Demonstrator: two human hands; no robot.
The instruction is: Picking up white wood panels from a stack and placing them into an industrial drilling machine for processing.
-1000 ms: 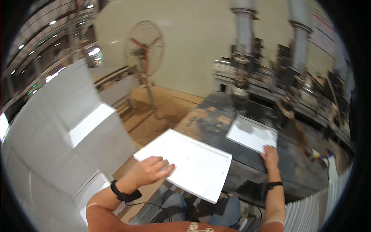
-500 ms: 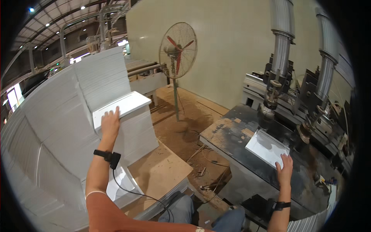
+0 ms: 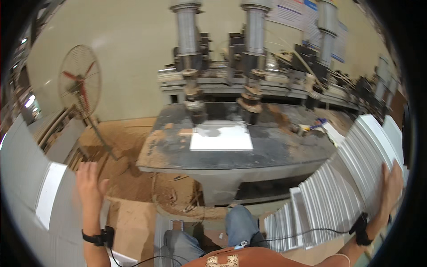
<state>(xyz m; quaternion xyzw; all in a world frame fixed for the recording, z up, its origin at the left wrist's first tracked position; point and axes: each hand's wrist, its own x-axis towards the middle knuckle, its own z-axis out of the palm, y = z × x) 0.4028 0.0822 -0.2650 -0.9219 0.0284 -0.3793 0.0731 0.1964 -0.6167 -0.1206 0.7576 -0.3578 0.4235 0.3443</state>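
Note:
My left hand (image 3: pixel 90 186) is raised at the left with fingers stretched upward and thumb apart, holding nothing. Beside it stands a tall pile of white panels (image 3: pixel 50 191). Over at the right, my right hand (image 3: pixel 391 184), slightly blurred, lies with extended fingers against the side of a leaning row of white panels (image 3: pixel 331 196); no panel is visibly gripped. A single white panel (image 3: pixel 222 139) rests flat on the dark machine table (image 3: pixel 275 151) ahead of me, its far edge near two spindle heads (image 3: pixel 195 109). Neither hand touches it.
A caged fan (image 3: pixel 80 84) with red blades stands at the left by the wall. Sawdust and cables cover the floor (image 3: pixel 133 171). A third spindle (image 3: pixel 316 93) hangs further right, near small coloured items (image 3: pixel 313 125) on the table. Thin cables run from my wristbands.
My view has swung right. My left hand has come off the panel on the left pile, and my right hand has left the table panel for the row at the right.

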